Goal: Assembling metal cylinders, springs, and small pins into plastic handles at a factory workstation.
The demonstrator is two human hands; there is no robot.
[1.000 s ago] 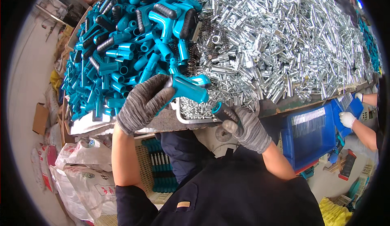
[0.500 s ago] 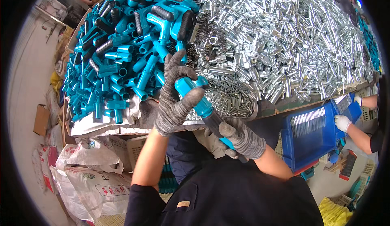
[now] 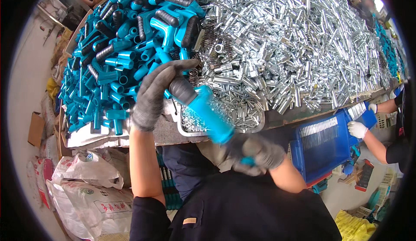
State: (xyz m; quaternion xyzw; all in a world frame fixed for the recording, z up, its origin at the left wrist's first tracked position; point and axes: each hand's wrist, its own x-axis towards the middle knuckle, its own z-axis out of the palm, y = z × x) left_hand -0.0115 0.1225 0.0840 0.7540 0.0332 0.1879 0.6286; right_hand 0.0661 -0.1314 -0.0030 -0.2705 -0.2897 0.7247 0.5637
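In my left hand (image 3: 149, 96), gloved in grey, is a teal pistol-shaped handle (image 3: 212, 117) with a black ribbed grip (image 3: 182, 90). The grip lies against the palm, with the fingers bent over its upper side. The handle's tube slants down to the right and is smeared by motion. My right hand (image 3: 264, 153), also gloved and blurred, is closed round a dark tool with a teal part (image 3: 247, 161), close to the tube's lower end. Whether tool and tube touch is unclear. Beneath the handle sits a metal tray (image 3: 199, 134) of small silvery parts.
Teal handles (image 3: 117, 63) are heaped at the left of the bench, silvery metal parts (image 3: 299, 46) at the right. Coil springs (image 3: 210, 46) lie between. White sacks (image 3: 99, 206) stand below left. A co-worker's gloved hand (image 3: 357, 129) is at a blue bin (image 3: 320, 154) holding rods.
The handle has turned, bringing its black grip into sight against my left palm. My left hand has shifted left. The dark shaft between handle and right hand shows less.
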